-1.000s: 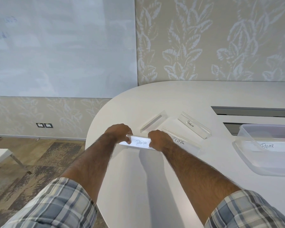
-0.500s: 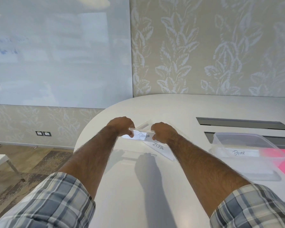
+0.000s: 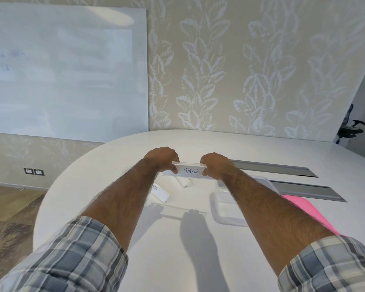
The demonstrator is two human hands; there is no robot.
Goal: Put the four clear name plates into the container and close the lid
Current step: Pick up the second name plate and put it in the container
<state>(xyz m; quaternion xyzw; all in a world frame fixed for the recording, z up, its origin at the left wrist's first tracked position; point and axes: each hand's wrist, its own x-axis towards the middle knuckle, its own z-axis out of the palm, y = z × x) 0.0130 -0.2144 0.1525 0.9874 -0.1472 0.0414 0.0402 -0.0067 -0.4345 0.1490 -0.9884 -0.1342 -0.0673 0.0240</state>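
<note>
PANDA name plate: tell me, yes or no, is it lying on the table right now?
No: both hands hold the PANDA name plate by its ends above the table.

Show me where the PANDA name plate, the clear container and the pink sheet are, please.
PANDA name plate (image 3: pixel 191 171): head view, on its handwritten label.
Clear container (image 3: pixel 226 220): head view, on its near rim.
Pink sheet (image 3: pixel 303 207): head view, on its bare surface beside the right forearm.

Clear name plate marked PANDA (image 3: pixel 190 172): held level above the table, gripped at both ends. Clear container (image 3: pixel 221 209): at 4 o'clock of it, largely hidden behind the right forearm; contents indiscernible.
</note>
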